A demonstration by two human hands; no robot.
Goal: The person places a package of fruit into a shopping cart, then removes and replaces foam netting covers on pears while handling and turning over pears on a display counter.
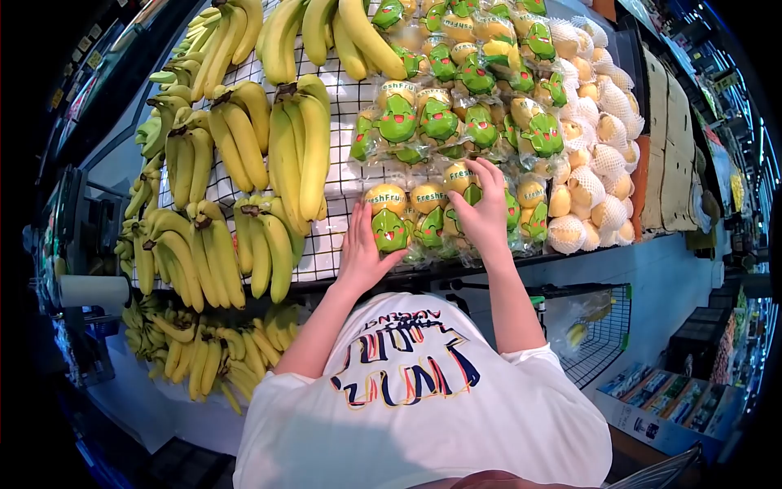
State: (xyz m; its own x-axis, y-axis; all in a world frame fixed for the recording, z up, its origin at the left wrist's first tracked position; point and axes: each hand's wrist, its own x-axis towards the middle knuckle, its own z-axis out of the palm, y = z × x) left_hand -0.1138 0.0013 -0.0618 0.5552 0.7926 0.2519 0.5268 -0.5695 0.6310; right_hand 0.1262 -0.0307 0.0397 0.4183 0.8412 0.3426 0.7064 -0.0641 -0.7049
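Observation:
My left hand (361, 254) lies along the left side of a clear bag of yellow fruit (390, 220) printed "FreshFruit" with a green cartoon. Its fingers are stretched out and the thumb reaches along the bag's lower edge. My right hand (485, 213) is curved over another bagged yellow fruit (460, 178), thumb at its lower side and fingertips at its upper right. Part of that bag is hidden under the hand. Between my hands sits a similar bagged fruit (428, 216). These bags form the front row, with more rows of the same bags (438, 118) behind.
Banana bunches (300, 151) lie on a white grid-patterned surface (342, 175) to the left, with more bananas (208, 354) on a lower shelf. Fruit in white foam nets (599, 171) is piled at the right. A shopping cart (607, 334) stands at the lower right.

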